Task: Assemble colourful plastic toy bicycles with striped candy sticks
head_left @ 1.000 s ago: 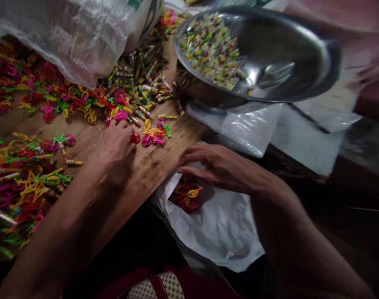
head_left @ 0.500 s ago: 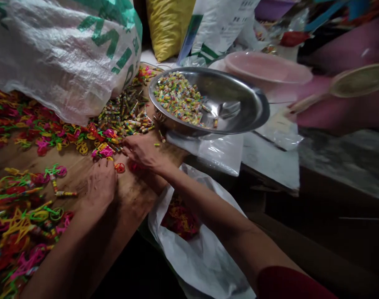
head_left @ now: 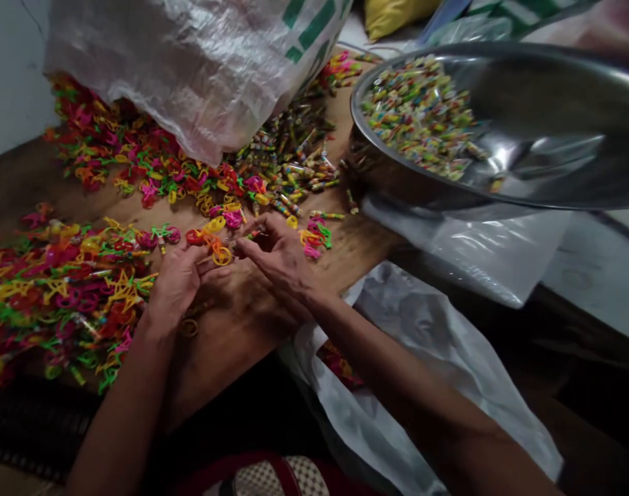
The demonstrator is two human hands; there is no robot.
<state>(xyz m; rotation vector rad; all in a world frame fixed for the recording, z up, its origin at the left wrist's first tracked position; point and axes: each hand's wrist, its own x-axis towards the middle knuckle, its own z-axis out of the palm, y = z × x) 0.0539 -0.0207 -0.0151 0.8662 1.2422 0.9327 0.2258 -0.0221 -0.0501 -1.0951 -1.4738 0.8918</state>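
My left hand (head_left: pixel 182 279) is closed at the fingertips on a small orange and yellow plastic toy piece (head_left: pixel 213 244) with ring-like wheels. Opposite it, my right hand (head_left: pixel 283 258) pinches a small printed tube (head_left: pixel 253 235), its end close to the toy piece; whether the two touch is too blurred to tell. Just right of my right hand lies a little cluster of pink, green and yellow pieces (head_left: pixel 315 236). Below my left hand a yellow ring (head_left: pixel 189 328) rests on the wooden board (head_left: pixel 242 331).
A heap of assembled-looking colourful pieces (head_left: pixel 71 296) covers the left. Behind are loose plastic pieces (head_left: pixel 133 165) and printed tubes (head_left: pixel 308 172) under a white sack (head_left: pixel 190 62). A steel basin (head_left: pixel 541 172) holds small wrapped bits. An open white bag (head_left: pixel 428 331) hangs below the board's edge.
My hands have lifted from the board and come together with a toy piece and a tube between them. The view has swung left and closer, and a small colourful cluster now lies right of my right hand.
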